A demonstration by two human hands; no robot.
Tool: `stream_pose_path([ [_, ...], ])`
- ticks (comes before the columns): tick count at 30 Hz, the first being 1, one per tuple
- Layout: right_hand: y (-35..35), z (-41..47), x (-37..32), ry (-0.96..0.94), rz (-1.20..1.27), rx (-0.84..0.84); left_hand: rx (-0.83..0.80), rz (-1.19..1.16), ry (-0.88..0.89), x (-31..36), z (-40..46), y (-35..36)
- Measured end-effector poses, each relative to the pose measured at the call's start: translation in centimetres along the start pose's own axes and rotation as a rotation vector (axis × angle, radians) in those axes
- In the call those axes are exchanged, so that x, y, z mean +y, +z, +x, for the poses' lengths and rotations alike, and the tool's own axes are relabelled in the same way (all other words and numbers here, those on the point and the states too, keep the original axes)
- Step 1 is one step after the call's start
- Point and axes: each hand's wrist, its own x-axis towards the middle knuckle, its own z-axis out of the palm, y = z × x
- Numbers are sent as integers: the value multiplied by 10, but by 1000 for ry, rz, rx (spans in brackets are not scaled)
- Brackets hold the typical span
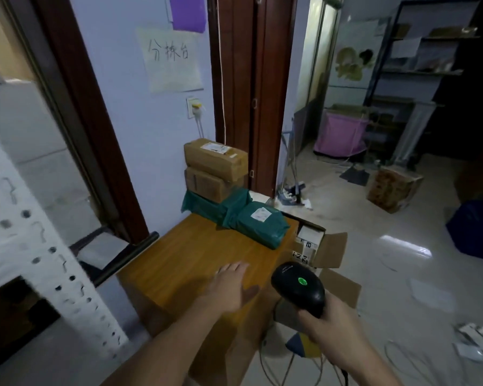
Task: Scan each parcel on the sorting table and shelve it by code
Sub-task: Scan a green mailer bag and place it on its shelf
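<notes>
A small wooden sorting table stands against the wall. At its far end lie two green plastic-wrapped parcels, one with a white label facing up, the other behind it. Two brown cardboard parcels are stacked on the rear green one, the upper labelled, the lower under it. My left hand hovers flat and open over the table's near half, holding nothing. My right hand grips a black barcode scanner with a green light lit, off the table's right edge.
An open cardboard box sits on the floor right of the table. A white perforated shelf post stands at left. Dark shelves, a pink bin, a printed carton, cables and papers lie across the floor at right.
</notes>
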Motion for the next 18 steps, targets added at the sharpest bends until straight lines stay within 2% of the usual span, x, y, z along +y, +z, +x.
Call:
stream_pose_path([
  [11,-40,153,19,125,30,38,-92,-30,-15,6,157,-8],
  [18,-78,240,42,93,48,-17,-128,-137,-153,18,245,17],
])
